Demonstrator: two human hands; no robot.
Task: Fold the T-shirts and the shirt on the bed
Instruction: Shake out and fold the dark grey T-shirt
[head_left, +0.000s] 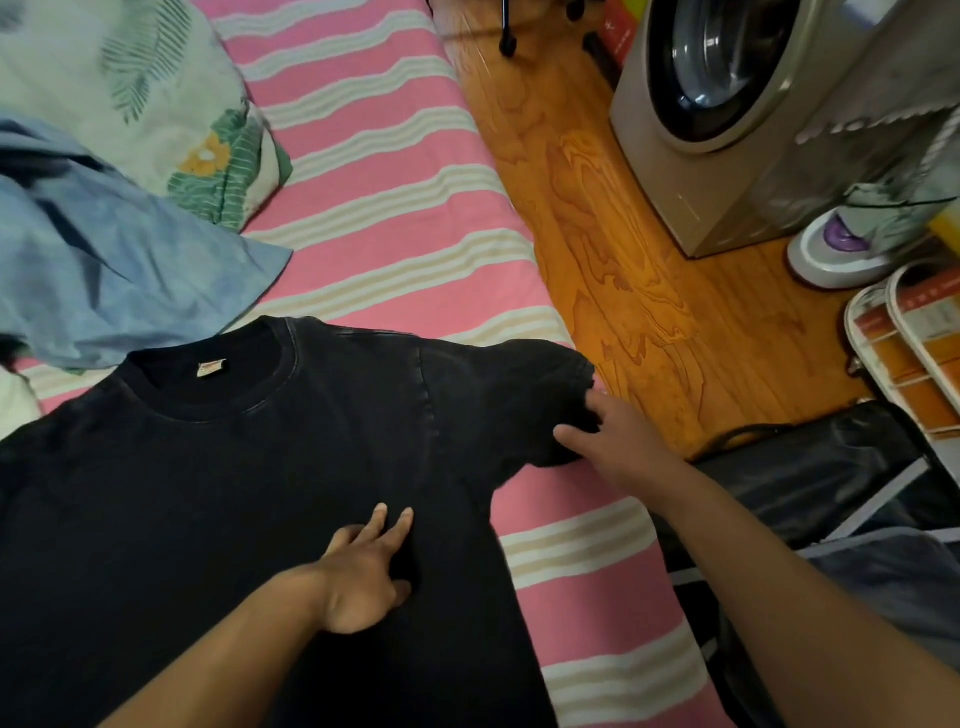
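Note:
A black T-shirt (218, 493) lies spread face up on the pink striped bed (395, 218), collar toward the far side with a small label showing. My left hand (363, 571) rests flat on the shirt's body near its right side, fingers apart. My right hand (613, 441) touches the end of the shirt's right sleeve (524, 395) at the bed's edge, thumb and fingers on the hem. A crumpled light blue garment (104, 249) lies beyond the black shirt at the left.
A leaf-patterned pillow (156, 88) sits at the far left of the bed. To the right are a wooden floor (623, 270), a washing machine (737, 104), a black bag (810, 478) beside the bed, and a white rack (904, 343).

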